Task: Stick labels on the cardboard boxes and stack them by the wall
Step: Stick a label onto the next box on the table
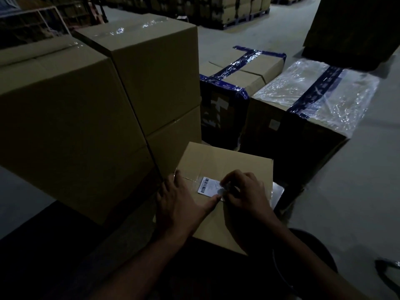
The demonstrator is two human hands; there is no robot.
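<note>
Setting: dim warehouse, grey concrete floor [357, 169].
Small cardboard box [218, 167]: low in the middle of the view, top face up, just in front of the stacked cartons.
Label [208, 186]: white, with barcodes, lying flat on the top of the small cardboard box, near its middle seam; right end hidden under fingers.
Left hand [180, 204]: flat on the box top, fingers spread over the left edge, thumb stretched toward the label's lower corner.
Right hand [244, 191]: fingers curled, fingertips pinching at the label's right end; exact grip hard to tell in the low light.
Stacked cartons [104, 100]: large plain boxes, two columns side by side at left, sealed with clear tape.
Blue-taped box [238, 76]: on the floor behind the small box.
Plastic-wrapped box [313, 96]: just right of the blue-taped one, blue tape band across its top.
Pallets with cartons [236, 9]: far back, well apart.
</note>
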